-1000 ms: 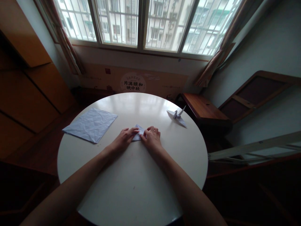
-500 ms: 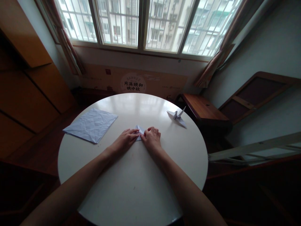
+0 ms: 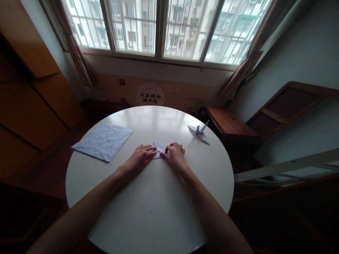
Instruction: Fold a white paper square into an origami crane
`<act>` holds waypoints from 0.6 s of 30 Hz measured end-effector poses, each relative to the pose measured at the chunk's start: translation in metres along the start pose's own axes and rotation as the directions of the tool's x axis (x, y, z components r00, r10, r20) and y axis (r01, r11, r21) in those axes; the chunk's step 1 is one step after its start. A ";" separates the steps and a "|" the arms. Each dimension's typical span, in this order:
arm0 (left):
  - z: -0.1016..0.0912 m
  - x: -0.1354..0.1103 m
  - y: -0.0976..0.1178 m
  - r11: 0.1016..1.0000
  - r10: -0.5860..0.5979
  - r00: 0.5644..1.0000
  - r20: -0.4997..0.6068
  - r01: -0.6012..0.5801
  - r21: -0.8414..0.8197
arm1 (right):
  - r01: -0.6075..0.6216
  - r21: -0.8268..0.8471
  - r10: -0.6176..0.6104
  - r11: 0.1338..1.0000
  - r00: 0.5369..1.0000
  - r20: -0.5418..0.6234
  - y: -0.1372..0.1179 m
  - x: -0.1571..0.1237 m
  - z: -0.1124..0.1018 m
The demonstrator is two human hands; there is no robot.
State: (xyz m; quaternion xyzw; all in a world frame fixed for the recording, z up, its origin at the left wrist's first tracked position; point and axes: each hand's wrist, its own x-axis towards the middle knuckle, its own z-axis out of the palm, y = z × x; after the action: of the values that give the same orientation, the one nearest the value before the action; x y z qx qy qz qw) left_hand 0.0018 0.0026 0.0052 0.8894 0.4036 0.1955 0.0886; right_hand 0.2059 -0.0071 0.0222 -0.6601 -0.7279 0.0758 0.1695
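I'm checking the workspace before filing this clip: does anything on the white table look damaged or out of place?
The large paper on the left looks odd: wrinkled all over, its left corner at the edge of the table, perhaps overhanging. Small dark specks lie beside it.

The left forearm (image 3: 87, 201) enters from the lower left of the frame, the right forearm (image 3: 209, 197) from the lower right. Both are bare along the whole length in view, broad and smooth at the bottom edge and narrowing evenly toward slim wrists. The lower ends sink into shadow, which blurs their outlines. Near the middle of the frame, the left hand (image 3: 142, 155) is bare too, with slender fingers (image 3: 152, 148). The right hand (image 3: 175, 153), also bare, shows rounded knuckles. The fingernails are too small to make out.
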 end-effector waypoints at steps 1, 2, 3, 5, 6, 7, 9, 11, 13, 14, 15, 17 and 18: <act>0.000 0.000 0.000 1.000 0.000 1.000 0.002 0.000 0.002 | -0.003 0.000 0.003 1.000 1.000 -0.005 0.002 0.000 -0.001; 0.000 0.000 0.000 1.000 -0.002 1.000 0.005 0.002 0.004 | -0.007 -0.001 0.007 1.000 1.000 -0.013 0.004 0.001 -0.002; 0.000 0.000 0.000 1.000 -0.005 1.000 0.009 0.005 0.007 | -0.011 -0.002 0.010 1.000 1.000 -0.023 0.006 0.001 -0.004; -0.002 0.000 0.000 1.000 -0.020 1.000 0.014 0.019 0.019 | -0.006 0.006 0.006 1.000 0.999 -0.048 0.009 0.002 -0.006; -0.003 0.000 0.000 0.999 -0.031 0.999 0.011 0.030 0.028 | 0.005 0.019 -0.004 1.000 0.998 -0.065 0.011 0.002 -0.007; -0.005 0.000 0.000 0.998 -0.046 0.999 0.003 0.045 0.038 | 0.028 0.036 -0.025 0.999 0.996 -0.080 0.012 0.002 -0.007; -0.007 0.000 -0.002 0.995 -0.085 0.996 -0.026 0.087 0.057 | 0.105 0.077 -0.096 0.991 0.990 -0.105 0.012 0.002 -0.007; -0.008 0.000 -0.004 0.990 -0.120 0.991 -0.052 0.124 0.071 | 0.207 0.111 -0.197 0.972 0.976 -0.093 0.009 0.002 -0.004; -0.007 0.000 -0.007 0.987 -0.135 0.989 -0.063 0.140 0.078 | 0.295 0.125 -0.292 0.947 0.955 -0.039 0.004 0.000 -0.001; -0.006 0.000 -0.007 0.987 -0.135 0.989 -0.063 0.140 0.079 | 0.322 0.119 -0.323 0.939 0.946 -0.010 0.001 -0.001 0.001; -0.005 0.000 -0.008 0.987 -0.135 0.989 -0.064 0.140 0.079 | 0.348 0.105 -0.352 0.932 0.936 0.021 -0.002 -0.001 0.002; -0.004 0.000 -0.008 0.988 -0.134 0.989 -0.068 0.139 0.073 | 0.380 0.062 -0.383 0.923 0.921 0.066 -0.006 -0.003 0.004; -0.004 0.000 -0.008 0.988 -0.134 0.989 -0.068 0.139 0.069 | 0.384 0.040 -0.386 0.922 0.919 0.080 -0.007 -0.004 0.004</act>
State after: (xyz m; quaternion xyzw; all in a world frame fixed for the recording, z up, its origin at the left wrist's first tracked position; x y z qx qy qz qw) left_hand -0.0054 0.0081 0.0064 0.8557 0.4731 0.2021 0.0563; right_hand 0.1982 -0.0112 0.0207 -0.4981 -0.8492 0.0781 0.1572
